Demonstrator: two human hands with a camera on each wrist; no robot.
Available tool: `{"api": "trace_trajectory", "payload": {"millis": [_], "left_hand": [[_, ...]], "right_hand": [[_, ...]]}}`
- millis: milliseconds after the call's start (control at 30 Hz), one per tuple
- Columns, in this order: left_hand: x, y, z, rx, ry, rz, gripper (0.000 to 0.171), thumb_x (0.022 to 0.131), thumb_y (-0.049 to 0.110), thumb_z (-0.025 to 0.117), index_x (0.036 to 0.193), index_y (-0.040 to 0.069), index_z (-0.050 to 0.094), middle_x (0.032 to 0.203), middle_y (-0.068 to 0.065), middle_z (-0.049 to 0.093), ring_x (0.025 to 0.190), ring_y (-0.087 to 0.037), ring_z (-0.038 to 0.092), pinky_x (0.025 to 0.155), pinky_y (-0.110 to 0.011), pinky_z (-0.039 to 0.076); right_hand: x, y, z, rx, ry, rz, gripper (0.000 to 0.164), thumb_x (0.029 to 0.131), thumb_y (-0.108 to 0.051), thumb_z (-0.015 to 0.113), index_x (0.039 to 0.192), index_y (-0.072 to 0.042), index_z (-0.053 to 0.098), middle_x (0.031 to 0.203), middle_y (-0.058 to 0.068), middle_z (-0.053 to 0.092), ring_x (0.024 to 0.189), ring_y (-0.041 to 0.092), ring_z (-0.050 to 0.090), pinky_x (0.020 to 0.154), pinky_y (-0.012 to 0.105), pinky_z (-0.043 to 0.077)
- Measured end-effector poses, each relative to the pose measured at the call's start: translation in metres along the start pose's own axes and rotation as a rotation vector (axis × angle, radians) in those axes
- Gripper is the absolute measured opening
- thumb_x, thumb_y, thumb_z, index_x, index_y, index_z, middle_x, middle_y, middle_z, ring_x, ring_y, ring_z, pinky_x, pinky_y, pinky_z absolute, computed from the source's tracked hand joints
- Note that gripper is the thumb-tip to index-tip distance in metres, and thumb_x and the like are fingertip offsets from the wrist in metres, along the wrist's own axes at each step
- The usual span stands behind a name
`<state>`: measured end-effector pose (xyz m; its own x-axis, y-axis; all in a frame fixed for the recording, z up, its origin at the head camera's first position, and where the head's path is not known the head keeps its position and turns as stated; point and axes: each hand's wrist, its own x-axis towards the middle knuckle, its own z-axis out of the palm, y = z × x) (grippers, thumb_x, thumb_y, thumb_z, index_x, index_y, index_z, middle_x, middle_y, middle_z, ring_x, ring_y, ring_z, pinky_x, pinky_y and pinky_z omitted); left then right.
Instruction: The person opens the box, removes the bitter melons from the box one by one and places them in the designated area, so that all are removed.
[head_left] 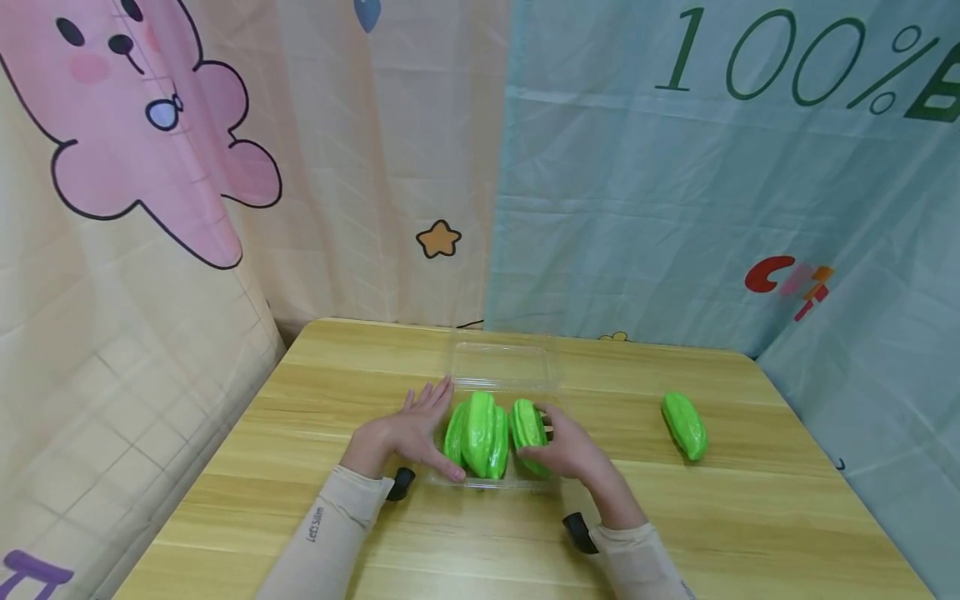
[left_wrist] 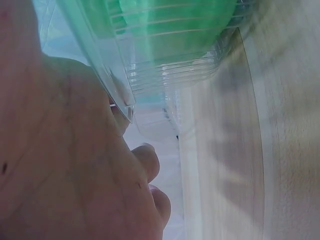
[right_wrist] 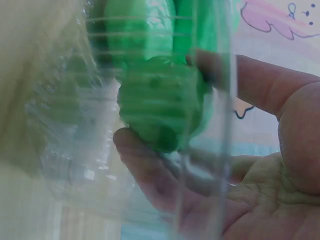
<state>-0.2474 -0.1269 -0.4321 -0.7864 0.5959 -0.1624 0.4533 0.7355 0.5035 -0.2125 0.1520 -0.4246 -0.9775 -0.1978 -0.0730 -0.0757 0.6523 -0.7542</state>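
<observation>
A clear plastic clamshell box (head_left: pixel 517 483) lies on the table, its transparent lid (head_left: pixel 501 365) folded back on the far side. Several glossy, ridged green fruits (head_left: pixel 477 433) lie lengthwise side by side in its left part. My right hand (head_left: pixel 566 446) grips another ridged green fruit (head_left: pixel 529 433) at the right side of the box, thumb on the near side and fingers around the far side. Through the box wall, the right wrist view shows fingertips on this fruit (right_wrist: pixel 160 105). My left hand (head_left: pixel 412 429) rests at the box's left edge, fingers spread and thumb along the front corner.
One more ridged green fruit (head_left: pixel 685 427) lies apart on the right of the wooden table (head_left: pixel 300 467). Printed curtains (head_left: pixel 622 183) hang behind the table and along both sides. Black wrist straps (head_left: pixel 579 532) show at both sleeves.
</observation>
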Motion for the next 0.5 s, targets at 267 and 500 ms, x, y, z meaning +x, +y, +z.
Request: {"api": "trace_trajectory", "payload": {"millis": [267, 500], "left_hand": [[0.0, 0.001, -0.001, -0.005, 0.007, -0.003, 0.144, 0.068, 0.063, 0.086, 0.158, -0.003, -0.005, 0.165, -0.019, -0.015, 0.15, -0.041, -0.013, 0.117, -0.058, -0.01], [0.001, 0.001, -0.001, -0.008, 0.005, -0.009, 0.145, 0.067, 0.061, 0.087, 0.158, -0.002, -0.006, 0.165, -0.019, -0.014, 0.15, -0.041, -0.013, 0.118, -0.058, -0.01]], "right_hand": [[-0.001, 0.0, -0.012, 0.109, 0.052, -0.044, 0.08, 0.082, -0.012, 0.084, 0.148, 0.003, 0.042, 0.135, 0.028, 0.055, 0.119, 0.046, 0.057, 0.085, 0.048, 0.058], [-0.001, -0.002, -0.021, 0.171, 0.138, -0.048, 0.078, 0.087, -0.015, 0.08, 0.151, 0.001, 0.039, 0.14, 0.029, 0.051, 0.122, 0.045, 0.055, 0.087, 0.048, 0.057]]}}
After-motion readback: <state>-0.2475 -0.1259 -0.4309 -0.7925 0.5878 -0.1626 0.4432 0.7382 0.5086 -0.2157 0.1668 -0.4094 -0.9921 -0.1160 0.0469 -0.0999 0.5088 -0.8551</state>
